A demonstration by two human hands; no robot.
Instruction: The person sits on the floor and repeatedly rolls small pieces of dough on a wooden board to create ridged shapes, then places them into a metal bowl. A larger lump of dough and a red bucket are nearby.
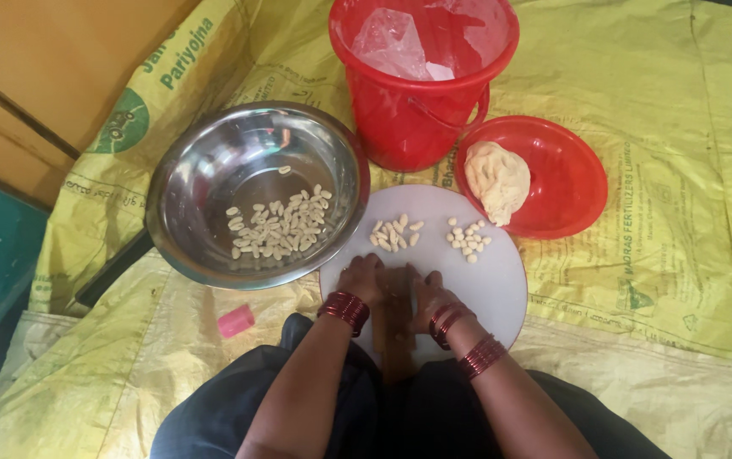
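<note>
My left hand (363, 276) and my right hand (428, 293) press side by side on a small wooden tool (395, 319) at the near edge of a round white board (502, 280). Both wrists wear red bangles. Two little heaps of small pale dough pieces lie farther up the board: shaped ones (395, 233) on the left, round bits (468, 239) on the right. A steel bowl (213, 161) to the left holds several shaped pieces (279, 224). A lump of dough (498, 179) rests in a red lid (570, 178).
A red bucket (417, 110) with a plastic bag inside stands behind the board. A small pink object (236, 321) lies near my left knee. Yellow woven sacks (680, 170) cover the floor. A wooden panel (51, 68) runs along the far left.
</note>
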